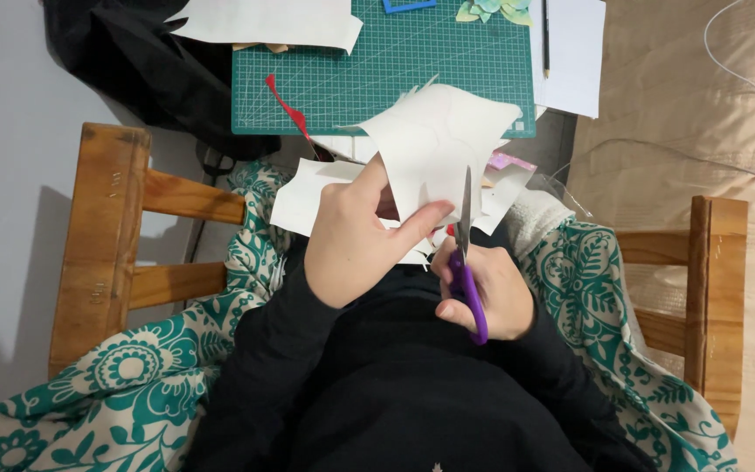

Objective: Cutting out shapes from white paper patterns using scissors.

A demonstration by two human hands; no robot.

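Left hand (pixel 356 240) pinches the white paper (pixel 434 144) taut at centre frame so the right hand (pixel 491 293), gripping purple scissors (pixel 467 271), can cut it.

The left hand (pixel 351 236) pinches a sheet of paper (pixel 439 144) from its left side, above the person's lap. Just to the right, the right hand (pixel 487 293) holds scissors (pixel 467 262), blades pointing away from the body and touching the sheet's near edge. More paper scraps (pixel 303 197) lie under and beside the sheet. Beyond the hands lies a cutting mat (pixel 386 65), with another sheet (pixel 268 22) overlapping its far left corner and a pencil (pixel 546 39) lying along its right edge. A chair arm (pixel 102 245) stands on the left, another chair arm (pixel 714 297) on the right, with a patterned cloth (pixel 133 385) draped between them under the person.
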